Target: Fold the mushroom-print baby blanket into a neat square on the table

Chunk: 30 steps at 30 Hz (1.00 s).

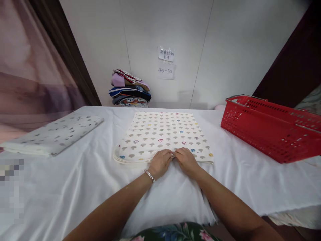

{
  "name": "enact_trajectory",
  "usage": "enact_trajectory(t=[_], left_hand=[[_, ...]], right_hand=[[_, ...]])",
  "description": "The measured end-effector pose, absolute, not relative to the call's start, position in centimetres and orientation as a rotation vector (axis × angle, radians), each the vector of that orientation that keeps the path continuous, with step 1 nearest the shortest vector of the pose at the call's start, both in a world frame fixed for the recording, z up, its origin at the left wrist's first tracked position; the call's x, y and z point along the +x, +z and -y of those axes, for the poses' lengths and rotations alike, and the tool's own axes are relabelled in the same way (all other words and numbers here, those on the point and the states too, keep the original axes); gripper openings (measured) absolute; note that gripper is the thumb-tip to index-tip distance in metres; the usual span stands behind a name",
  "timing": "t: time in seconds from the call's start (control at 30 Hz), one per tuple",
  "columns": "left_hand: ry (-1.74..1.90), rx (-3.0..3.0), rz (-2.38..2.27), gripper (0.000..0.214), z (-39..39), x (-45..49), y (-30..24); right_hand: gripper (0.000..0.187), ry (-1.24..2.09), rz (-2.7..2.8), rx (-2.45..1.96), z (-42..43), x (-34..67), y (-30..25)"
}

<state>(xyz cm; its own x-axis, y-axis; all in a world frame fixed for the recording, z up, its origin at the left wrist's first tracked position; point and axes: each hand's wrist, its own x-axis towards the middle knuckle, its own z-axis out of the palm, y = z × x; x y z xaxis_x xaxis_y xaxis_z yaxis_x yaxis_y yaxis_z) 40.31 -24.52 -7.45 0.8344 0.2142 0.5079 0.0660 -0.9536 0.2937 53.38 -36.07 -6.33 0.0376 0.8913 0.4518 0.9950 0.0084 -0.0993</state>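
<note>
A cream cloth with a small mushroom print (163, 134) lies folded flat in the middle of the white-covered table (75, 194). Both of my hands rest side by side on its near edge. My left hand (160, 163), with a bracelet at the wrist, has its fingers curled down and pinches the cloth's edge. My right hand (186, 160) does the same right beside it, fingertips almost touching the left ones.
A folded grey-patterned cloth (52, 134) lies at the left. A red plastic basket (271, 127) stands at the right. A pile of folded colourful fabrics (130, 89) sits against the back wall under two paper notes (166, 62).
</note>
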Motion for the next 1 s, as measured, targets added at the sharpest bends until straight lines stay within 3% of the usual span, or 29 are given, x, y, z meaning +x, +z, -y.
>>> enact_trajectory(t=[0.6,1.0], left_hand=[[0.645,3.145,-0.377,0.035,22.3,34.8,-6.7],[0.424,3.273,-0.434,0.031,22.2,35.6,-6.2]], right_hand=[[0.026,-0.334,1.864,-1.949,36.1,53.9,-6.6],[0.029,-0.266,1.93,-2.036,36.3,53.5,-6.4]])
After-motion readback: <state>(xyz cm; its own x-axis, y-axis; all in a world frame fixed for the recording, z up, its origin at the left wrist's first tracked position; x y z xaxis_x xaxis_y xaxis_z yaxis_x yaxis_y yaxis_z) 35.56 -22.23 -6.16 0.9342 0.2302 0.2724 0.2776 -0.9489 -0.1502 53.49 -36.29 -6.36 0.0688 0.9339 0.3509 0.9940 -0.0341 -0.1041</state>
